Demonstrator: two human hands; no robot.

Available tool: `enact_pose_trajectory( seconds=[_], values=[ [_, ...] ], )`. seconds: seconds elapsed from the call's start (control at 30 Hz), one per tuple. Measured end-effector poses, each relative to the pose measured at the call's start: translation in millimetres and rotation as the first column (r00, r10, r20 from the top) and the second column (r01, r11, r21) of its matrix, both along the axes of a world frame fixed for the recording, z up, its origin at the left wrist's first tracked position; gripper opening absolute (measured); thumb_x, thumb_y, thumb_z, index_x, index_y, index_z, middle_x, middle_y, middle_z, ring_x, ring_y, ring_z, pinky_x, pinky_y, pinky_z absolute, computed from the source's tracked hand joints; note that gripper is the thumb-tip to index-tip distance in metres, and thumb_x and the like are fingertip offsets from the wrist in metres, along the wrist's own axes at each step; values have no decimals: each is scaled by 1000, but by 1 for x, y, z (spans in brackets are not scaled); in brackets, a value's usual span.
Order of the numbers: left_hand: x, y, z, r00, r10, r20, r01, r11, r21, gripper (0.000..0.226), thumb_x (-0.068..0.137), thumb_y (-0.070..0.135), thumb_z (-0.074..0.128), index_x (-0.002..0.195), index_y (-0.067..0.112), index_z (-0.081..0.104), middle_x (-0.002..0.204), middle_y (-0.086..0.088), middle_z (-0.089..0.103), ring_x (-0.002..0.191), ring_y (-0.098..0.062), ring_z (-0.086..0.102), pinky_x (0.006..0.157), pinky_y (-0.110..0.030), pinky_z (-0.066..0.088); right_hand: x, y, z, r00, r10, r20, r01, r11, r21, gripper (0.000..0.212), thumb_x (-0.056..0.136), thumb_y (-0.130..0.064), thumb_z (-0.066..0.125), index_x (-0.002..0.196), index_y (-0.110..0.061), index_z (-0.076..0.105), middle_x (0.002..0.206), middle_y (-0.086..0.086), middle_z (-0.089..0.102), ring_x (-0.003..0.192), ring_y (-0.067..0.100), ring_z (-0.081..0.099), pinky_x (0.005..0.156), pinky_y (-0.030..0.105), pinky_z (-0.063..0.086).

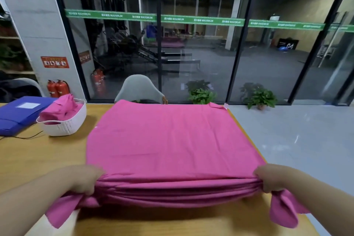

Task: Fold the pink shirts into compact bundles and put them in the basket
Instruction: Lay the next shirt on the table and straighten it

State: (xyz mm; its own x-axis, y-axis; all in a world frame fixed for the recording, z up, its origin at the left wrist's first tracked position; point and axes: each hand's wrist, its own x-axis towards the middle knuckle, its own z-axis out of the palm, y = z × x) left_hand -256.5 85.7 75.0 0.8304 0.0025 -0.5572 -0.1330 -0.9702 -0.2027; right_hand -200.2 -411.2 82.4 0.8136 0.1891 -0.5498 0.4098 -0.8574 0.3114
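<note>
A pink shirt lies spread flat across the wooden table, reaching its far edge. Its near end is gathered into folds and lifted slightly off the table. My left hand grips the near left corner of that gathered edge, and a sleeve hangs below it. At the near right corner my right hand grips the fabric, with the other sleeve dangling beneath. A white basket stands at the back left of the table and holds a bundled pink shirt.
A blue folder lies left of the basket, with a thin black cable in front of it. A grey chair stands behind the table's far edge. The table's right edge runs close to the shirt; potted plants and a glass wall lie beyond.
</note>
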Motion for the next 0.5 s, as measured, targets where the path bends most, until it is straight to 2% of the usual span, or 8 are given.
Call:
enact_pose_trajectory(
  seconds=[0.1,0.17,0.27,0.33,0.4,0.5],
  values=[
    [7,8,-6,1000,11,-30,-8,996,91,45,69,16,66,113,24,61,106,1,70,94,-14,66,80,-26,54,-2,1,-12,995,-70,-66,67,997,-40,20,80,-27,62,99,-23,56,83,-2,51,82,19,47,61,25,38],
    [7,2,4,1000,-1,-10,3,984,176,42,68,12,69,108,21,63,105,0,71,90,-13,67,76,-26,55,2,4,-16,989,-119,-85,112,990,-82,39,77,-32,68,112,-14,65,87,-1,55,80,19,50,67,25,42],
    [9,-13,7,990,33,-135,6,960,278,49,72,20,76,119,13,62,111,1,67,94,-14,62,82,-24,50,12,7,-23,977,-172,-124,165,984,-66,57,73,-43,75,118,-10,64,92,0,58,81,20,53,75,28,46],
    [11,-9,-1,978,96,-185,-52,972,229,60,75,38,76,125,9,57,112,1,62,104,-17,61,89,-26,48,16,8,-31,978,-181,-101,181,983,-6,70,71,-50,76,124,-9,56,105,4,60,93,23,57,75,28,42],
    [12,5,-14,972,170,-165,-154,983,104,73,76,50,73,133,12,46,130,-2,56,116,-19,55,93,-23,43,17,10,-40,985,-169,-20,170,984,51,78,70,-55,74,129,-12,47,125,7,56,114,25,55,76,29,36],
    [10,18,-34,980,181,-85,-190,976,-107,79,75,60,68,136,19,37,140,-1,48,120,-16,50,98,-23,40,19,11,-56,992,-121,27,119,990,72,74,73,-53,72,130,-17,43,131,7,52,119,25,51,75,30,33]
  ],
)
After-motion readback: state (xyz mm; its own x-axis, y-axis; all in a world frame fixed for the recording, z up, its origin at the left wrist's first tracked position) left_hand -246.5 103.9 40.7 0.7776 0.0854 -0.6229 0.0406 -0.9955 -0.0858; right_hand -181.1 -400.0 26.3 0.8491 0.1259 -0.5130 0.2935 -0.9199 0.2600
